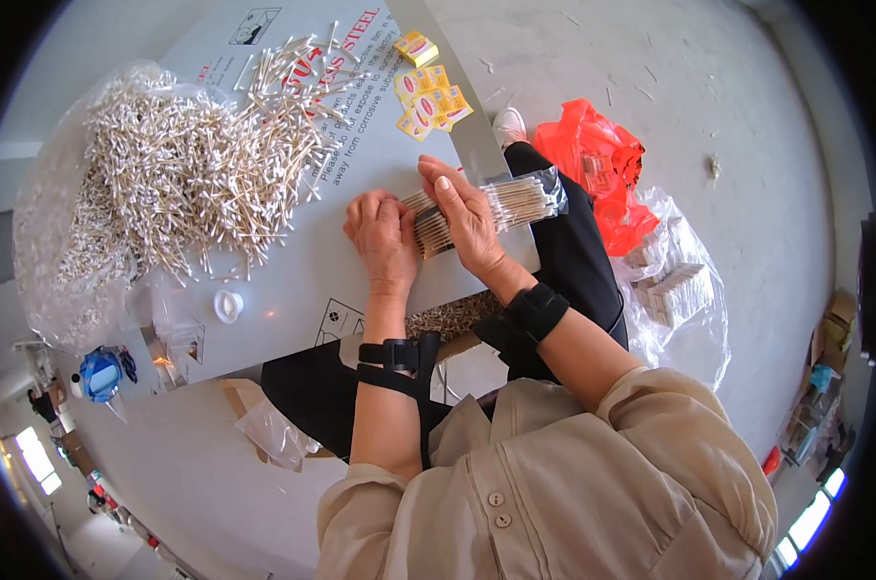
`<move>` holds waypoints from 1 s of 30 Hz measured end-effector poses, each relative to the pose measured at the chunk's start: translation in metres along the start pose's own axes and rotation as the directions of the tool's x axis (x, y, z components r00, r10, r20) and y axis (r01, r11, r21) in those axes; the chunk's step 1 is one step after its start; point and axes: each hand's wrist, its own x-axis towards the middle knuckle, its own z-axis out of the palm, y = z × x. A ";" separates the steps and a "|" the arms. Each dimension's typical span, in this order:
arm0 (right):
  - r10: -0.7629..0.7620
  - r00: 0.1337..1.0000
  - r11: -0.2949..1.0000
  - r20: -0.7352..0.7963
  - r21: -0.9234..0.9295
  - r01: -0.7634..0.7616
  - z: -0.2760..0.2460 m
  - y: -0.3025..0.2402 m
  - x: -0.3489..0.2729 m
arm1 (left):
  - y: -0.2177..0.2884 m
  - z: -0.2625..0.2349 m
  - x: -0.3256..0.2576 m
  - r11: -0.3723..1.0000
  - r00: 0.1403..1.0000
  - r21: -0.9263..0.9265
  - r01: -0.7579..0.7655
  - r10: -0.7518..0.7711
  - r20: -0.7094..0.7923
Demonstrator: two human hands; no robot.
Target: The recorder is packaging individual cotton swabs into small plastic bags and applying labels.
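Note:
A clear plastic bag of cotton swabs point(523, 204) lies across the right edge of the table, its swabs in neat rows. My right hand point(471, 224) rests over its middle and grips it, thumb and fingers pointing away from me. At the bag's left end, my left hand point(386, 238) has its fingers curled in against it; the fingertips are partly hidden. Left of my hands spreads a big heap of loose cotton swabs point(182, 169), spilling from a large clear bag point(46, 208). Small yellow-and-white printed cards point(432, 101) lie beyond my hands, beside a yellow stack point(416, 48).
A small white round cap point(228, 306) sits on the grey table point(298, 280). Near its left corner is a blue bundle point(102, 374). On the floor at right lie a red plastic bag point(593, 159) and a clear bag of white packs point(675, 285). Loose swabs fill a space under the table edge.

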 end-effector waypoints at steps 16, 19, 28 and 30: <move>-0.077 0.997 0.990 0.010 -0.116 0.078 -0.001 -0.002 -0.001 | 0.003 0.010 0.004 0.771 0.982 -0.622 0.136 -0.190 -0.020; -0.118 0.991 0.989 -0.056 -0.100 0.112 0.001 0.000 -0.007 | 0.005 0.010 0.003 0.722 0.978 -0.670 0.174 -0.205 0.034; -0.117 0.986 0.991 -0.116 -0.074 0.109 0.000 -0.004 -0.006 | 0.010 0.013 -0.012 0.650 0.944 -0.750 0.123 -0.311 -0.115; -0.104 0.991 0.986 -0.086 -0.135 0.092 0.000 -0.006 -0.006 | 0.014 0.013 -0.014 0.633 0.938 -0.755 0.169 -0.340 -0.075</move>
